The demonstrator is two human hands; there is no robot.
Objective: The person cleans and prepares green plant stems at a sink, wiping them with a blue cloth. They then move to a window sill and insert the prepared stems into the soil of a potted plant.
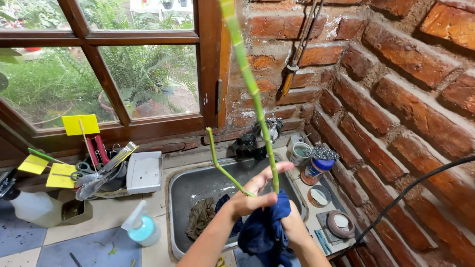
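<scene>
My left hand [257, 193] grips the lower end of a long green jointed plant stem [250, 84] that rises past the top of the view; a thin side shoot [217, 158] branches off to the left. My right hand [292, 222] holds a dark blue cloth [267, 230] bunched just under the stem's base, its fingers mostly hidden by the cloth. Both hands are above a grey metal sink [198, 185] with a brown rag [200, 217] lying in it.
A brick wall runs along the right. A tap [252, 141], cups and round tins stand on the ledge behind and right of the sink. A spray bottle [141, 227], a white box [144, 170], tools and yellow cards lie on the tiled counter at left. A black cable [410, 188] crosses at right.
</scene>
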